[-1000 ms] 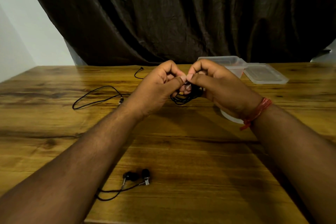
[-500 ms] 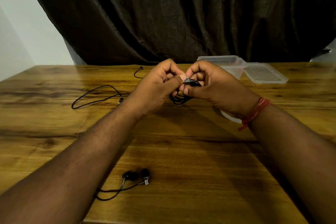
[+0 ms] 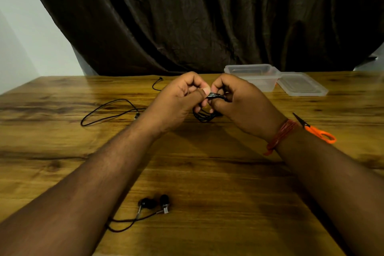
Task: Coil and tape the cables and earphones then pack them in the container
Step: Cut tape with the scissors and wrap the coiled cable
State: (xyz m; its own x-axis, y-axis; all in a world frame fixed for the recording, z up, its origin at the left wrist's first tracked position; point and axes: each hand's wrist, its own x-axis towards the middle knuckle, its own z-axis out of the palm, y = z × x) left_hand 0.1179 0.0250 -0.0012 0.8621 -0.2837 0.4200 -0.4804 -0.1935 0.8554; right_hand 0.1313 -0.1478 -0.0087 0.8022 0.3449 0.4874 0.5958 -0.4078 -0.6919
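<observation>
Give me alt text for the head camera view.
Left hand and right hand pinch a coiled black cable above a wooden table. Earphones lie near, a clear container and orange scissors farther right.

You see orange-handled scissors (image 3: 315, 131) lying on the brown wooden table (image 3: 207, 172), with a dark brown crumpled curtain (image 3: 187, 16) hanging behind.

Plain indoor room, wooden table (image 3: 207, 172), dark curtain (image 3: 197, 16) behind, pale wall (image 3: 31, 37), likely a home

Two hands (image 3: 176, 102) (image 3: 243, 106), one container (image 3: 252, 75), one lid (image 3: 301, 85), one scissors (image 3: 318, 131).
</observation>
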